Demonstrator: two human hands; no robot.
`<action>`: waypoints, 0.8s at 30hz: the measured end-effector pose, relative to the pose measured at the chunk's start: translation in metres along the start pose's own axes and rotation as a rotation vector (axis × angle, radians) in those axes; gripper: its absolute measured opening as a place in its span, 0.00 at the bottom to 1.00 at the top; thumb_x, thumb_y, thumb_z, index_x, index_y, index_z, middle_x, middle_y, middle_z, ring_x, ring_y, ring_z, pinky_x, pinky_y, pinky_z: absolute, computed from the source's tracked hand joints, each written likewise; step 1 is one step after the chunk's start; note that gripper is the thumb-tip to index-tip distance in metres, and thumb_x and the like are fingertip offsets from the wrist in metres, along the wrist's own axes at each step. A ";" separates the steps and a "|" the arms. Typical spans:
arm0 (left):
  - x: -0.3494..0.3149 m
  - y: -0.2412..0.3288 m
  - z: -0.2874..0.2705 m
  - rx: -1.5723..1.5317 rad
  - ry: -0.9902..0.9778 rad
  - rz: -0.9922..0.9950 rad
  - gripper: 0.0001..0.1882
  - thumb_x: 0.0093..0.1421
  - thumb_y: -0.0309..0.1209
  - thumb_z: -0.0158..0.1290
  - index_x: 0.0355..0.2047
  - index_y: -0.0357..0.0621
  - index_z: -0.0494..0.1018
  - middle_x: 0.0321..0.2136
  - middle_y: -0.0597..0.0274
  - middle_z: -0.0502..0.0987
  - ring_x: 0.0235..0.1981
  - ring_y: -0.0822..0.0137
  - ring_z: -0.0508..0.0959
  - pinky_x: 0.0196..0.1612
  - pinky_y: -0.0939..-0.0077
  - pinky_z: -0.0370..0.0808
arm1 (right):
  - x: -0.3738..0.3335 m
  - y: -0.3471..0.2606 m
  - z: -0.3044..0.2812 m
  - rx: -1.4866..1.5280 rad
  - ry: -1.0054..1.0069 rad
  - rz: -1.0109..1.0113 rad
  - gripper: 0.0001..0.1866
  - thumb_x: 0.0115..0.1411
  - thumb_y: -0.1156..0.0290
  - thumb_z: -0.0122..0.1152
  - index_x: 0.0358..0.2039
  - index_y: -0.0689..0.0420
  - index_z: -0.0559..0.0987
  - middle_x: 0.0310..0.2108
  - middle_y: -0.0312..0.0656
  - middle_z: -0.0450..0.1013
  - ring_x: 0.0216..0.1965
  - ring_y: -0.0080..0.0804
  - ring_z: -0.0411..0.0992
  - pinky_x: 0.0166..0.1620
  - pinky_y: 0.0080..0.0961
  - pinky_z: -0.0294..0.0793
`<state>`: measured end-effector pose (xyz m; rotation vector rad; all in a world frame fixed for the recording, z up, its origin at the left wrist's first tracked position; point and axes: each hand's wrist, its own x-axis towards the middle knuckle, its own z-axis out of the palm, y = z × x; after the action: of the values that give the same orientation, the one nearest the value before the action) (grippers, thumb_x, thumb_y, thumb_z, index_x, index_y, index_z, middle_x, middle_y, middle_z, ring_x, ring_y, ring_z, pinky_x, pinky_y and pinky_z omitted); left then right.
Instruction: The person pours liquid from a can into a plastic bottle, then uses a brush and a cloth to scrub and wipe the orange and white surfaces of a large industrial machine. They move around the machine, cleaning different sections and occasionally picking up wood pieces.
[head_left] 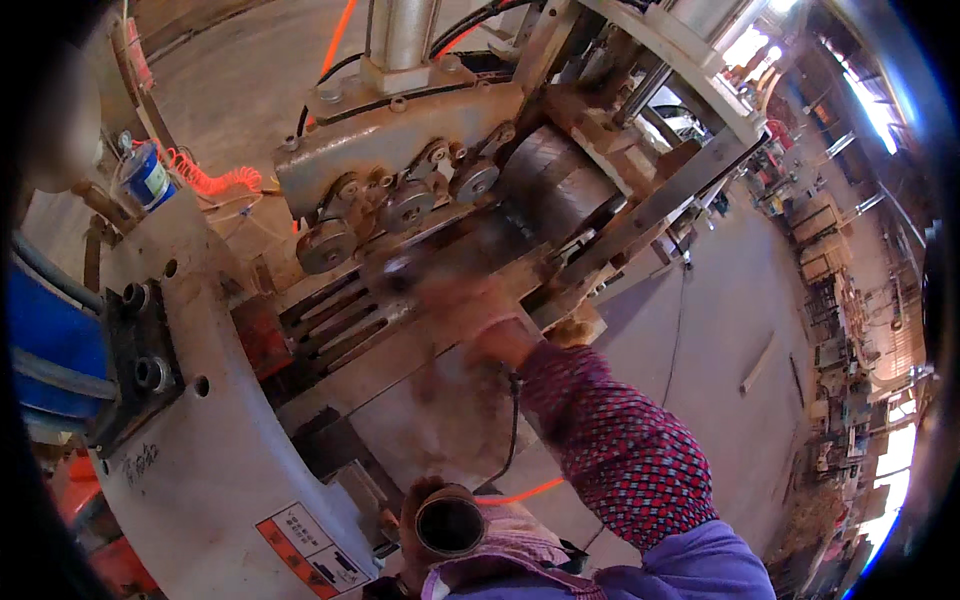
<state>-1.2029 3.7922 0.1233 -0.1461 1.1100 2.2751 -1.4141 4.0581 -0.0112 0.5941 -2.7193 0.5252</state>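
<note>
My right hand [470,308], smeared by motion, reaches over the slotted metal bed [345,325] of a rusty machine. Its arm wears a red-and-dark patterned sleeve cover [635,440] above a purple sleeve. A shiny dark blur [398,272] lies just beyond the fingers; whether they hold it is unclear. Grooved metal rollers [408,208] line the bed's far side, and a large dark drum [560,180] stands past the hand. Close to my body, a short hollow brown tube [450,522] shows its open end. My left hand cannot be made out with certainty beside the tube.
On the left is a grey machine body [215,440] with a bolted black block [145,360] and blue parts. A blue container [147,175] and coiled orange hose [215,178] lie beyond. A wooden strip [758,363] rests on the floor at right.
</note>
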 end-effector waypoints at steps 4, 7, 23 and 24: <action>0.005 -0.001 0.002 -0.006 -0.004 -0.003 0.32 0.52 0.33 0.62 0.55 0.39 0.62 0.44 0.56 0.73 0.45 0.62 0.75 0.50 0.66 0.74 | 0.010 0.068 -0.080 -0.348 -0.255 0.574 0.15 0.56 0.68 0.54 0.42 0.53 0.80 0.43 0.45 0.76 0.43 0.42 0.76 0.41 0.39 0.77; 0.011 -0.004 0.006 -0.018 -0.037 -0.023 0.32 0.52 0.33 0.62 0.55 0.39 0.62 0.44 0.56 0.73 0.45 0.62 0.75 0.51 0.66 0.74 | 0.035 0.076 -0.133 -0.305 -0.470 1.195 0.18 0.57 0.66 0.54 0.46 0.54 0.80 0.49 0.47 0.75 0.50 0.39 0.74 0.44 0.41 0.76; -0.015 -0.031 0.020 -0.063 0.014 0.055 0.28 0.55 0.35 0.59 0.53 0.38 0.65 0.43 0.55 0.74 0.45 0.61 0.75 0.51 0.65 0.74 | 0.043 0.034 -0.148 -0.198 -0.299 0.932 0.15 0.56 0.64 0.53 0.38 0.53 0.85 0.40 0.44 0.80 0.45 0.44 0.78 0.37 0.40 0.78; -0.017 -0.034 0.021 -0.082 0.012 0.078 0.28 0.55 0.35 0.59 0.53 0.38 0.65 0.43 0.55 0.74 0.45 0.61 0.75 0.51 0.65 0.74 | 0.026 0.009 -0.160 -0.265 -0.097 0.848 0.15 0.58 0.66 0.51 0.39 0.53 0.84 0.40 0.44 0.80 0.44 0.45 0.78 0.37 0.44 0.78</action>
<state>-1.1667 3.8159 0.1198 -0.1510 1.0453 2.3935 -1.4059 4.1227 0.1373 -0.6502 -2.9655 0.2957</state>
